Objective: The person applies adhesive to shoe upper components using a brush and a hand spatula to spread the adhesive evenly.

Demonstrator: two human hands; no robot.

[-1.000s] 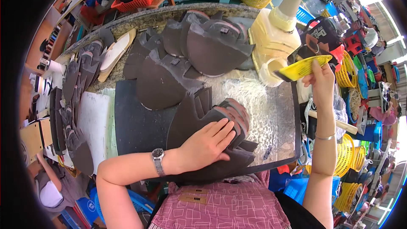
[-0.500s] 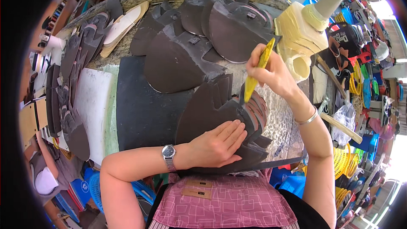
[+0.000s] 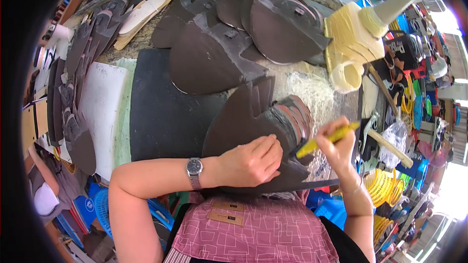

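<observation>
Dark brown leather pieces, cut like shoe uppers, lie fanned in a stack at the near edge of our counter, on its black mat, and both our hands are on them. Our left hand lies flat, palm down, on the near part of the stack, fingers stretched and closed together, pressing the pieces down without gripping anything. Our right hand is curled shut around a yellow brush handle; its long axis runs from upper right at our knuckles down to the lower left, where the dark tip meets the stepped right edges of the fanned pieces. So the stack lies to the left of the right hand and just beyond the left fingertips, with its staggered edges running away from us toward the far side of the counter. The right hand is the one nearer those edges; the brush tip sits just beside the left fingertips, but whether it touches the leather we cannot tell. Farther back lie more cut leather pieces, overlapping one another. To the right rear stands a cream plastic glue jug with a cone spout, well apart from the hands, and stringy dried glue covers the counter between the jug and the stack.
</observation>
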